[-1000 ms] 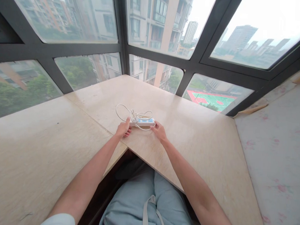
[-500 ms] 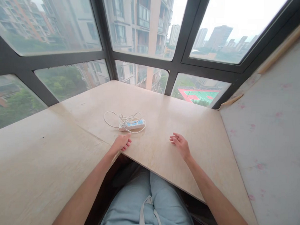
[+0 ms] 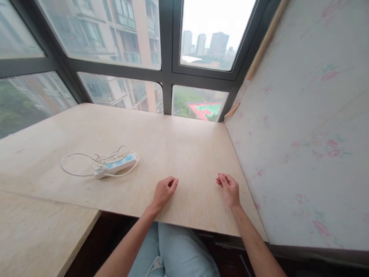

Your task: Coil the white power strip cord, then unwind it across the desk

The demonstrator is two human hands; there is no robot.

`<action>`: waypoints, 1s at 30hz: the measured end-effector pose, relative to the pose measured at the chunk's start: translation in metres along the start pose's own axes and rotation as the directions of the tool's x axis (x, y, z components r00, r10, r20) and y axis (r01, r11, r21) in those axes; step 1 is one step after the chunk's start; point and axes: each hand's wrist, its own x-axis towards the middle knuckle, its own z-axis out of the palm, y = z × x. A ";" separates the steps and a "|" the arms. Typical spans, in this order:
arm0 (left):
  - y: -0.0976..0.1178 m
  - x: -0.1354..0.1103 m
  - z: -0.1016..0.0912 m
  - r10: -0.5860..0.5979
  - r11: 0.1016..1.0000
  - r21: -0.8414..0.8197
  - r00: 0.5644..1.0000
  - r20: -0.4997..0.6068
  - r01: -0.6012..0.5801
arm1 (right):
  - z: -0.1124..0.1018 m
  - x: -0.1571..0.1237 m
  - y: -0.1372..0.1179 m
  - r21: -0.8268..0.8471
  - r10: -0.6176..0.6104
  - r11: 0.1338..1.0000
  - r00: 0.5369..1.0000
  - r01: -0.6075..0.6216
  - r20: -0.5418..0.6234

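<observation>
My left hand is curled into a loose fist just above or on the wooden tabletop, its thumb meeting the index finger around a small hollow. Nothing shows inside it. To the right, my right hand has its fingers bent and thumb drawn against them, also with nothing visible in the grasp. A white power strip with blue socket faces lies left of my left hand, apart from it. Its white cable is looped loosely over and around it, with the plug resting on the strip's near end.
A wall with floral paper borders the tabletop on the right. Dark window frames stand along the back. At the lower left, another section of the top meets a dark gap over my legs.
My view has swung right, so the power strip appears farther left. My left hand has moved away from the strip, closer to my right hand. The right hand's fingers have closed more.
</observation>
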 end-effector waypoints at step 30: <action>-0.005 -0.003 0.001 -0.092 0.965 -0.256 0.989 -0.116 0.060 | 0.000 -0.004 0.002 -0.083 -0.025 0.996 0.999 0.022 -0.032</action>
